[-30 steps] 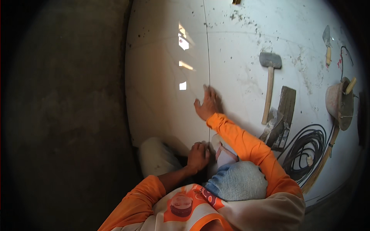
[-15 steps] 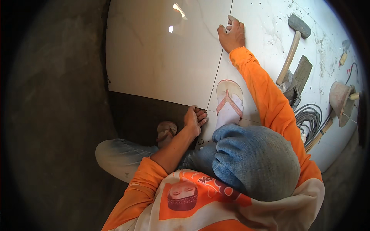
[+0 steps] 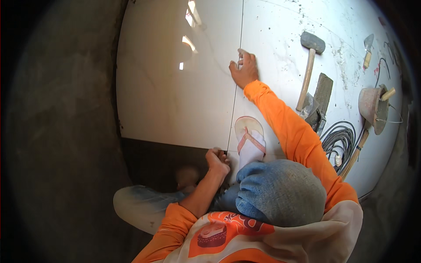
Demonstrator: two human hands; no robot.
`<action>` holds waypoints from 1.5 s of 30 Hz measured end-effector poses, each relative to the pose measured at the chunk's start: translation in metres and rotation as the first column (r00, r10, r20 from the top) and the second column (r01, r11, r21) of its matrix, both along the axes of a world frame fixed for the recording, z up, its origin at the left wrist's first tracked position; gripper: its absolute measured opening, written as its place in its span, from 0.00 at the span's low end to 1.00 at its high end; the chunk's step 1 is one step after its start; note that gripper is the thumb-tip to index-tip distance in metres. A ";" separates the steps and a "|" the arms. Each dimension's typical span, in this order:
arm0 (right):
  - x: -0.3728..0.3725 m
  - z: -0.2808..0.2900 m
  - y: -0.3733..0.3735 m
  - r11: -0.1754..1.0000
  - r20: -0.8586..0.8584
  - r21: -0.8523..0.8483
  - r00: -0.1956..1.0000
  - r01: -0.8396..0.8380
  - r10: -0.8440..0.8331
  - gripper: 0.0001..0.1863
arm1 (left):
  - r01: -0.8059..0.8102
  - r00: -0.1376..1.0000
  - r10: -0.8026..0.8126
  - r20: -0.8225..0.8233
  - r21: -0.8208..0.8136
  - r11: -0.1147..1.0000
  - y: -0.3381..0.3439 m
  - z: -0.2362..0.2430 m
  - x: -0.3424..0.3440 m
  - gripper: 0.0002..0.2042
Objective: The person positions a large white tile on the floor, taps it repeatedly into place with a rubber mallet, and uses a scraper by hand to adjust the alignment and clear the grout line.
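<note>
A large glossy white floor tile (image 3: 166, 96) lies to the left of a thin dark joint, with white tiled floor (image 3: 272, 57) on the other side. My left hand (image 3: 218, 162) is at the tile's near right corner, its fingers curled in; whatever they may hold is hidden. Farther along the joint, my right hand (image 3: 245, 70) rests with thumb and fingers bent but apart, fingertips at the seam. Between the hands, my foot in a pink-strapped flip-flop (image 3: 250, 136) stands on the tiles beside the joint.
Right of my arm lie a rubber mallet (image 3: 312, 43), a grey-crusted flat bar (image 3: 323, 92), a coil of dark cable (image 3: 340, 140) and a tipped bucket (image 3: 368, 103). A trowel (image 3: 368, 44) is farther off. A dark bare floor strip (image 3: 149, 153) borders the tile's near edge.
The view has shifted, so tiles and tools appear lower and farther left. My right hand has come nearer along the joint; the left stays at the corner, its fingers more curled.
</note>
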State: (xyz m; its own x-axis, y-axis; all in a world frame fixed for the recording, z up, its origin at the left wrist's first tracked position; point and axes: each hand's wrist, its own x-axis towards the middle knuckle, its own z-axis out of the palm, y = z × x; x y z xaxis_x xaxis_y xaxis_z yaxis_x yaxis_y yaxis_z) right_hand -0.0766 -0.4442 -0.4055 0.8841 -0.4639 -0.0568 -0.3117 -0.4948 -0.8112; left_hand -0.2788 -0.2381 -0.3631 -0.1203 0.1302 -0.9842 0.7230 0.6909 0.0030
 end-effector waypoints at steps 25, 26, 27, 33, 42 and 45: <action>-0.005 0.010 0.002 0.984 0.061 0.178 0.997 0.030 -0.042 0.28 | 0.069 0.987 -0.052 -0.153 0.110 0.991 -0.002 0.005 0.035 0.04; -0.005 0.010 0.001 0.983 0.067 0.179 0.996 0.038 -0.050 0.28 | 0.061 0.990 -0.046 -0.134 0.113 0.992 0.001 0.002 0.031 0.04; -0.005 0.010 0.001 0.982 0.071 0.186 0.996 0.037 -0.051 0.28 | 0.070 0.990 -0.055 -0.127 0.115 0.991 0.004 -0.001 0.027 0.04; -0.006 0.013 0.006 0.972 0.040 0.217 0.994 0.092 -0.103 0.32 | 0.011 1.000 -0.011 -0.025 -0.005 1.000 0.011 -0.010 0.014 0.07; -0.007 0.019 0.004 0.955 0.025 0.270 0.990 0.123 -0.135 0.33 | 0.061 0.988 -0.067 0.137 0.047 0.997 0.001 0.002 0.011 0.08; -0.004 0.013 -0.004 0.944 -0.034 0.285 0.987 0.163 -0.160 0.33 | 0.062 0.994 -0.066 0.088 0.052 0.997 -0.005 0.006 0.012 0.09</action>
